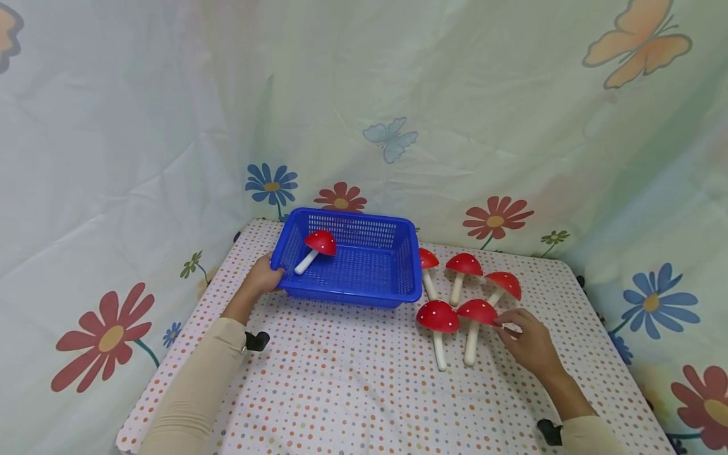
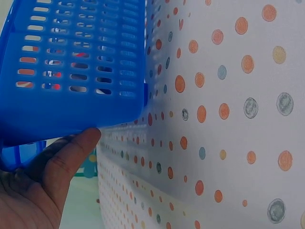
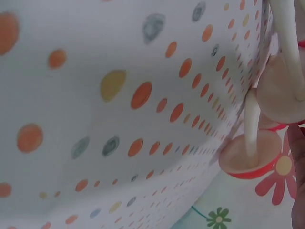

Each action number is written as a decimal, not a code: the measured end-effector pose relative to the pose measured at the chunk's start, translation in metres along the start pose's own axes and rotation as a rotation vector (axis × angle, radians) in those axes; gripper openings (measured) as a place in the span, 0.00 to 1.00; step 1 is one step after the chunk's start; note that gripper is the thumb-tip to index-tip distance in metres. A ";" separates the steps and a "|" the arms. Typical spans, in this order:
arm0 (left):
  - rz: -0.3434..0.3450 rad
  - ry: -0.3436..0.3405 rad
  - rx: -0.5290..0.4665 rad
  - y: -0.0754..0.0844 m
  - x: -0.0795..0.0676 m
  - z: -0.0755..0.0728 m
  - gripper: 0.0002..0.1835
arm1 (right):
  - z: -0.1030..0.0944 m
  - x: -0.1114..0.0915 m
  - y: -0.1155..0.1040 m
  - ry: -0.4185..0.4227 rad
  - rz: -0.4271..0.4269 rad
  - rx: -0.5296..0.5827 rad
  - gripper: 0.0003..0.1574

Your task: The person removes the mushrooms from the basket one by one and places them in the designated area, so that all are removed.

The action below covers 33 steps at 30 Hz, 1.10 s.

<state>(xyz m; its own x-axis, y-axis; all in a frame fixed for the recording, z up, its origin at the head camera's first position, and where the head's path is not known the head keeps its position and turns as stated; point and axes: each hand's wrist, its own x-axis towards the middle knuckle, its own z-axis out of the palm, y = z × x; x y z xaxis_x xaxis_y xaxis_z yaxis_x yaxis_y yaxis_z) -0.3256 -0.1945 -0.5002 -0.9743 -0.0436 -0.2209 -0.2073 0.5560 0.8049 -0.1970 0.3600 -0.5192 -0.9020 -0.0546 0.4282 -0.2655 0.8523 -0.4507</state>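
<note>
My left hand [image 1: 265, 275] grips the left rim of a blue plastic basket [image 1: 341, 292]; the left wrist view shows the thumb against the perforated wall. Inside the basket, one toy mushroom [image 1: 321, 242] with a red, white-dotted cap leans toward the left side. To the basket's right, several matching mushrooms lie on the table. With thumb and fingertips, my right hand [image 1: 529, 341] pinches the right edge of the cap on the front one, a mushroom [image 1: 476, 311] beside another front mushroom [image 1: 438, 316]. In the right wrist view only a finger shows beside the pale cap underside [image 3: 279, 95].
Behind these, three more mushrooms lie close together, among them a back mushroom [image 1: 464, 264] and a right-hand mushroom [image 1: 505, 283]. A dotted cloth [image 1: 341, 392] covers the table. A flower-and-butterfly curtain [image 1: 455, 126] hangs along the back and sides.
</note>
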 end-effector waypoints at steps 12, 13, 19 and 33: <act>-0.011 0.002 -0.005 0.002 -0.001 0.000 0.32 | -0.021 0.005 0.005 0.008 -0.102 0.008 0.17; -0.009 0.002 -0.006 0.002 -0.001 0.000 0.32 | -0.024 0.008 0.003 0.032 -0.120 0.018 0.17; -0.011 0.005 -0.012 0.001 -0.001 -0.001 0.31 | -0.031 0.026 -0.020 0.121 -0.176 0.069 0.16; -0.030 0.007 0.002 0.003 0.002 0.002 0.32 | 0.022 0.086 -0.118 0.102 -0.274 0.250 0.11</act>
<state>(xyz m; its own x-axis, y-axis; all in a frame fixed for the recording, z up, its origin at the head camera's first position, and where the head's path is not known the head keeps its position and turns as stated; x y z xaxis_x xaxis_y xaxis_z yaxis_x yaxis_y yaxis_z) -0.3277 -0.1911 -0.4989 -0.9683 -0.0663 -0.2408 -0.2363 0.5556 0.7971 -0.2507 0.2429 -0.4460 -0.7511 -0.1999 0.6292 -0.5780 0.6596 -0.4805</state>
